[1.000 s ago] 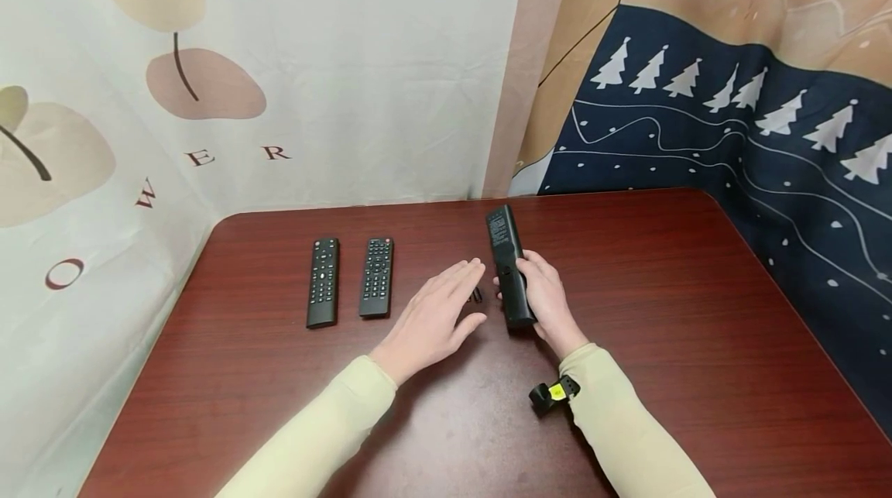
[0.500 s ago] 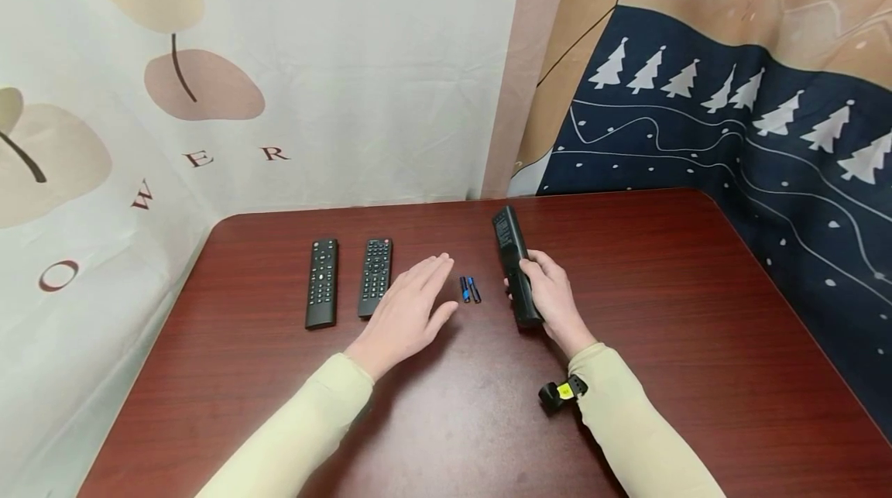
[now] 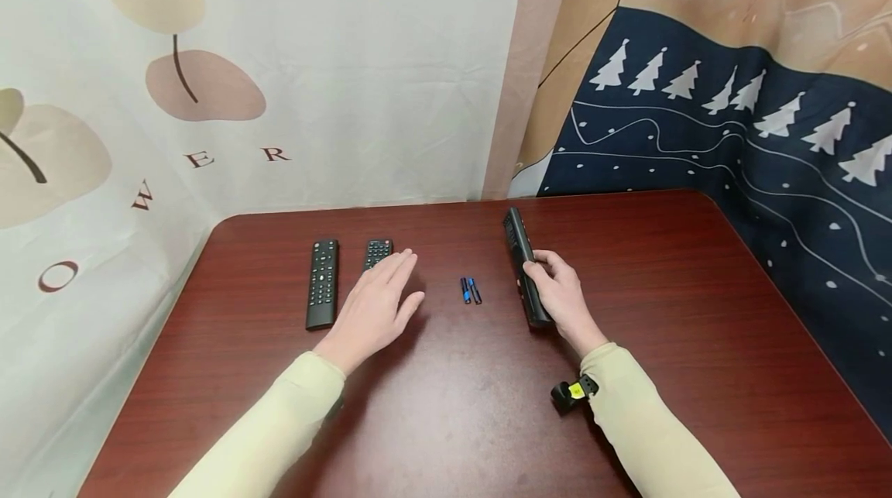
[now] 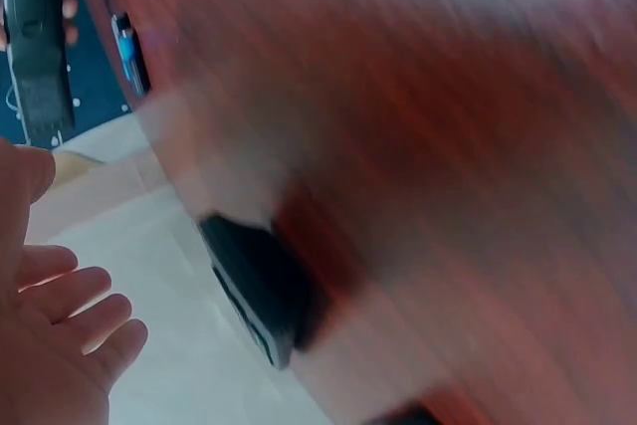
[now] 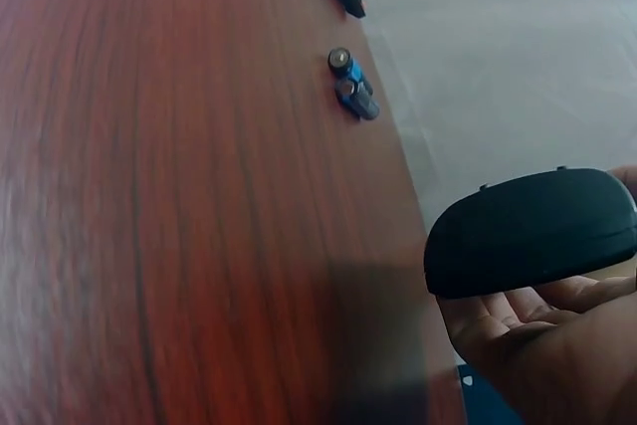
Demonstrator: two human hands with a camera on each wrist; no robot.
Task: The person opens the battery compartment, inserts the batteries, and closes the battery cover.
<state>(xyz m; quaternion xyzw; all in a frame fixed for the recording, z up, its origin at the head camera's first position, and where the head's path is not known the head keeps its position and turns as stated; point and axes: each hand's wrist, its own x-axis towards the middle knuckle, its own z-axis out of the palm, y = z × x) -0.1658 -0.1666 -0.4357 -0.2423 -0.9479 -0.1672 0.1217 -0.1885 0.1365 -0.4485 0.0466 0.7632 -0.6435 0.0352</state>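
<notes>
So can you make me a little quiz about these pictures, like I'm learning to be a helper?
1. How many batteries lie on the table?
2. True or false: the person's left grip is holding a battery.
3. What is the person's right grip holding?

Key:
1. Two, side by side.
2. False: its fingers are straight, and both batteries lie apart from it.
3. A black remote.

The bare left hand (image 3: 371, 312) points forward, back turned up, fingers extended, thumb apart. The bare right hand (image 3: 564, 297) curls in a grip, thumb uppermost. Both forearms (image 3: 258, 430) slant in from below in pale yellow fabric sleeves (image 3: 658, 424), a small black yellow-labelled device (image 3: 563, 396) at the right cuff (image 3: 605, 365).
</notes>
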